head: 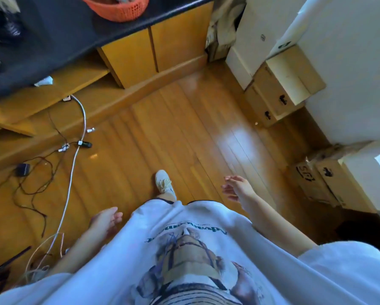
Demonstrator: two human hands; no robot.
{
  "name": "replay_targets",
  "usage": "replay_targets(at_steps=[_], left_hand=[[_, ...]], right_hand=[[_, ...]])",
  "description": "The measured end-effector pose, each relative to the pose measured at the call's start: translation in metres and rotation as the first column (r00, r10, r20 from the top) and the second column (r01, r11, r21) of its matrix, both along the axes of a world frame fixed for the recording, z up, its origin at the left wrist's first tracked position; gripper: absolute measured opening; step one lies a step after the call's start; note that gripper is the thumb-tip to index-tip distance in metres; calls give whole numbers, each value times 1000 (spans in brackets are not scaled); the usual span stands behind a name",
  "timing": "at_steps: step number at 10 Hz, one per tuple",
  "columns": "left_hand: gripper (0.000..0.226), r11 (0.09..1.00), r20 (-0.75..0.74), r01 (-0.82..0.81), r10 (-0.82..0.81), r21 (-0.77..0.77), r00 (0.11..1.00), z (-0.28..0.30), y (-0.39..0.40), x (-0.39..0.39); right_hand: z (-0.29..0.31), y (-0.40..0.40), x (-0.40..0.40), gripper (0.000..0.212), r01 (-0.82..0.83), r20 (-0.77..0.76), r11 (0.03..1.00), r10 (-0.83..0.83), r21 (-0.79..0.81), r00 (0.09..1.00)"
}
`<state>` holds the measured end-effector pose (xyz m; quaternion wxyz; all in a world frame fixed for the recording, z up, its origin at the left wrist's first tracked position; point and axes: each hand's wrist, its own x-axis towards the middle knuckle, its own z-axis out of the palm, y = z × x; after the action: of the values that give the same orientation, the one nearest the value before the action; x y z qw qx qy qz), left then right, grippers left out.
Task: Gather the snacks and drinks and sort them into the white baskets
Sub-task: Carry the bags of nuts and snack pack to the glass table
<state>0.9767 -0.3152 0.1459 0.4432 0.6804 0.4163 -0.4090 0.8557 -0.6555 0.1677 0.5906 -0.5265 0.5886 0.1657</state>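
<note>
I am looking straight down at my white printed shirt and a wooden floor (162,128). My left hand (106,219) hangs beside my hip with relaxed fingers and holds nothing. My right hand (237,187) is out to the side above the floor, fingers loosely spread, also empty. No white basket, snack or drink shows in this view. An orange-red basket (116,7) with something in it sits on a dark counter (52,40) at the top left.
Wooden cabinets (153,47) stand under the counter. Tangled cables (72,146) and a small black adapter (22,169) lie on the floor at left. Cardboard boxes (279,93) are stacked along the white wall at right. My white shoe (163,181) is stepping forward.
</note>
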Motion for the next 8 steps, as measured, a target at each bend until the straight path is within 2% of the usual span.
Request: replay_targets(at_steps=[1,2,4,5,6,8], left_hand=[[18,997,57,72,-70,-38,996,11,-36,71],[11,977,99,211,-207,-31,973,19,-76,133],[11,901,176,421,-400,-103,899,25,-145,221],[10,878,184,465,-441,-114,878,20,-165,256],[10,891,175,442,-420,-108,890,14,-177,297],[24,965,83,245,-238,-93,968,12,-185,390]], right_hand=[[-2,-1,17,9,135,-16,991,-135,0,991],[-8,-5,30,10,235,-65,972,-235,-14,970],[-18,-16,59,31,213,-221,977,-211,-16,952],[-24,-28,96,34,206,-247,979,-202,-11,948],[-32,-49,151,33,242,-214,970,-239,-11,947],[-17,-104,301,34,188,-153,981,-177,55,972]])
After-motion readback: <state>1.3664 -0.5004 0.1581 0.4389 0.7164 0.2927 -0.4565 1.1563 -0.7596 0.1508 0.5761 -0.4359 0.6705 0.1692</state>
